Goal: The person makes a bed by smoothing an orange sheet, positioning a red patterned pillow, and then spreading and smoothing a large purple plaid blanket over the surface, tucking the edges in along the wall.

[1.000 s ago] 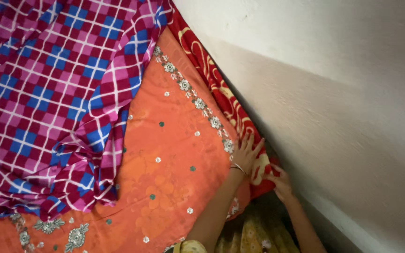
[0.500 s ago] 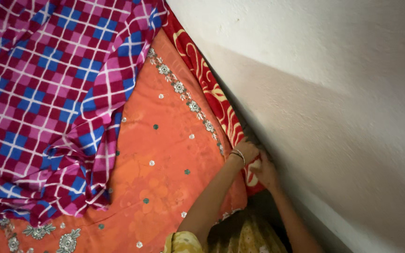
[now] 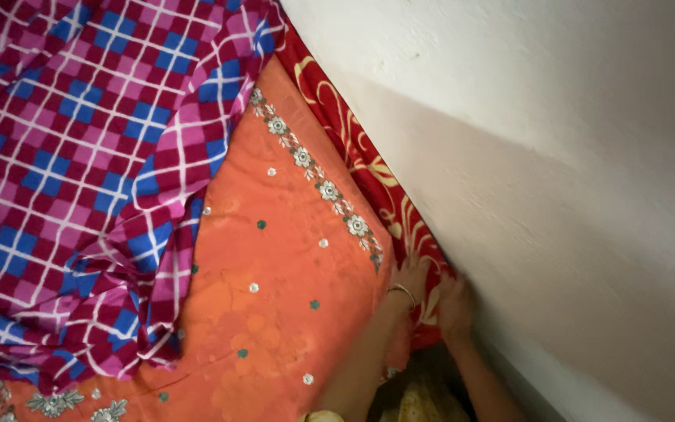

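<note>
My left hand point(image 3: 410, 278), with a thin bangle at the wrist, lies flat with its fingers spread on the edge where the orange flower-trimmed bedsheet point(image 3: 275, 258) meets the red cloth with yellow swirls point(image 3: 353, 148). My right hand point(image 3: 455, 307) presses on the same red cloth right beside the white wall point(image 3: 556, 180). Both hands are blurred, and whether the right one pinches the cloth is unclear.
A crumpled magenta, pink and blue checked cloth point(image 3: 80, 156) covers the left of the bed. The wall runs diagonally along the bed's right side, leaving a narrow dark gap. A yellow patterned garment point(image 3: 419, 398) shows at the bottom.
My hands went from spread apart to bunched together on the red cloth, and now lie lower and flatter on it beside the wall. The view shifted slightly.
</note>
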